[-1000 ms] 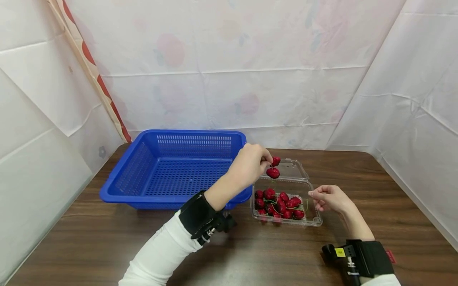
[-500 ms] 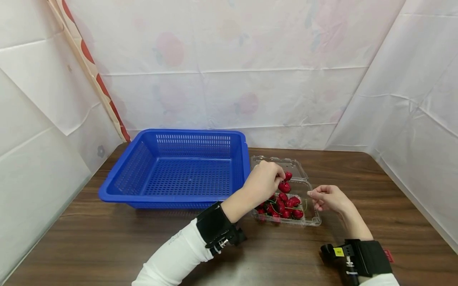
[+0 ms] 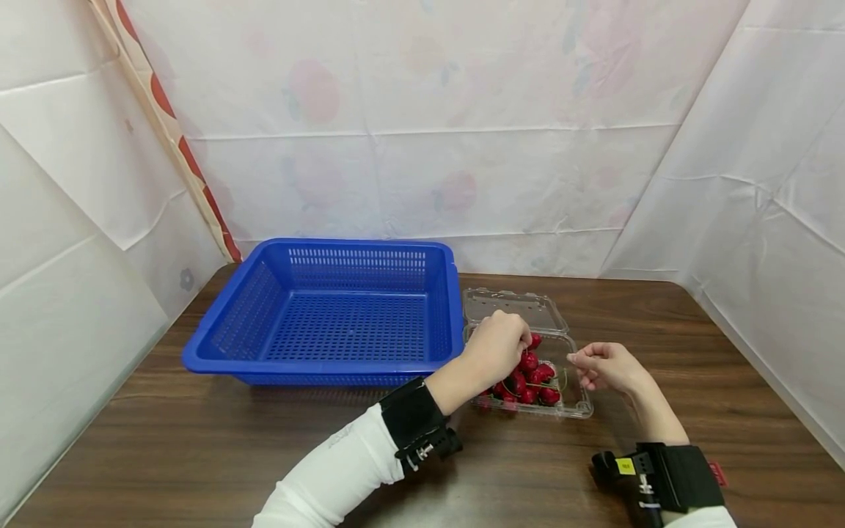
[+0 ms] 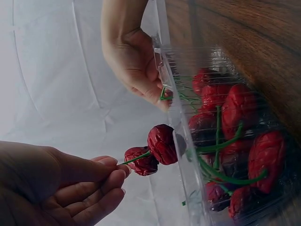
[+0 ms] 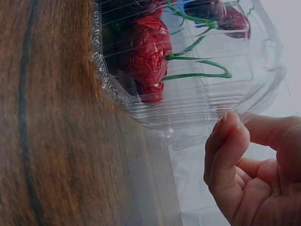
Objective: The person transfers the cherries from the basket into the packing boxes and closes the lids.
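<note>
My left hand (image 3: 496, 346) is above the open clear plastic clamshell box (image 3: 579, 407). In the left wrist view, its thumb and fingers pinch the green stem of a pair of dark red cherries (image 4: 162, 144), which hang at the box's rim. Several more cherries (image 3: 541, 372) with green stems lie inside the box, partly hidden by the left hand in the head view. My right hand (image 3: 610, 367) pinches the rim at the box's right side between thumb and fingers, as the right wrist view shows close up.
To the left of the box stands a blue perforated plastic basket (image 3: 323, 367), with nothing inside. The box's lid (image 3: 521, 308) lies folded back behind it. Brown wooden table (image 3: 198, 455) carries everything, with pale cloth walls (image 3: 396, 183) on its back and sides.
My left hand has moved right and down with the pair of cherries, from over the lid to above the other cherries in the box. The right hand stays at the rim.
</note>
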Demonstrator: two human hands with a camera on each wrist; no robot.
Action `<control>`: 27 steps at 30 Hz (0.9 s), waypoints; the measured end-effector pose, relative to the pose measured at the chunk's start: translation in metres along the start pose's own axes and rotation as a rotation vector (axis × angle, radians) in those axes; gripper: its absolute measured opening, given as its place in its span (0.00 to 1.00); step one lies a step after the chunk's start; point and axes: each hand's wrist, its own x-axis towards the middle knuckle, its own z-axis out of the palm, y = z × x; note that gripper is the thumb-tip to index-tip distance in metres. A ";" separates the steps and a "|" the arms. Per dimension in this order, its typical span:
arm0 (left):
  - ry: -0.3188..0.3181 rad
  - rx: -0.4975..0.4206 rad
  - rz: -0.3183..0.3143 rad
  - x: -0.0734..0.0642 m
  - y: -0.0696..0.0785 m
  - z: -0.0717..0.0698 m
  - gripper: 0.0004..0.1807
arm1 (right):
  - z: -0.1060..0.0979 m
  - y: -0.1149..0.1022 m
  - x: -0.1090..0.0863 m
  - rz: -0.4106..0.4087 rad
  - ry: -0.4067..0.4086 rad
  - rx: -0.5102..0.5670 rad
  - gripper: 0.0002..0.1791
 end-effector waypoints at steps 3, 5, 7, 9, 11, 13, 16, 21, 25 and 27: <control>-0.015 0.006 -0.010 0.001 0.001 0.002 0.08 | 0.000 0.000 0.000 -0.001 0.001 -0.001 0.14; -0.027 0.003 -0.015 0.001 0.001 0.004 0.08 | 0.000 0.000 0.000 0.000 0.001 0.002 0.13; -0.037 -0.007 -0.021 0.002 0.000 0.006 0.08 | 0.001 0.000 0.000 -0.001 -0.003 0.004 0.13; -0.043 -0.021 -0.025 0.002 -0.001 0.008 0.08 | 0.001 0.000 0.000 0.001 -0.002 0.005 0.13; -0.045 -0.023 -0.024 0.002 -0.002 0.010 0.08 | 0.001 0.001 0.000 -0.004 -0.003 0.002 0.13; -0.049 -0.028 -0.023 0.003 -0.003 0.012 0.08 | 0.000 0.001 0.001 -0.007 -0.001 -0.001 0.13; -0.058 -0.030 -0.028 0.003 -0.005 0.016 0.07 | 0.000 0.001 0.000 -0.007 0.004 -0.005 0.13; -0.069 -0.006 -0.046 0.003 -0.008 0.020 0.07 | -0.001 0.001 0.000 -0.010 0.008 -0.016 0.15; -0.081 0.052 -0.046 0.002 -0.009 0.022 0.13 | -0.001 0.002 0.000 -0.012 0.009 -0.010 0.16; -0.095 0.078 -0.050 0.001 -0.009 0.023 0.18 | 0.000 0.002 0.001 -0.010 0.007 -0.007 0.16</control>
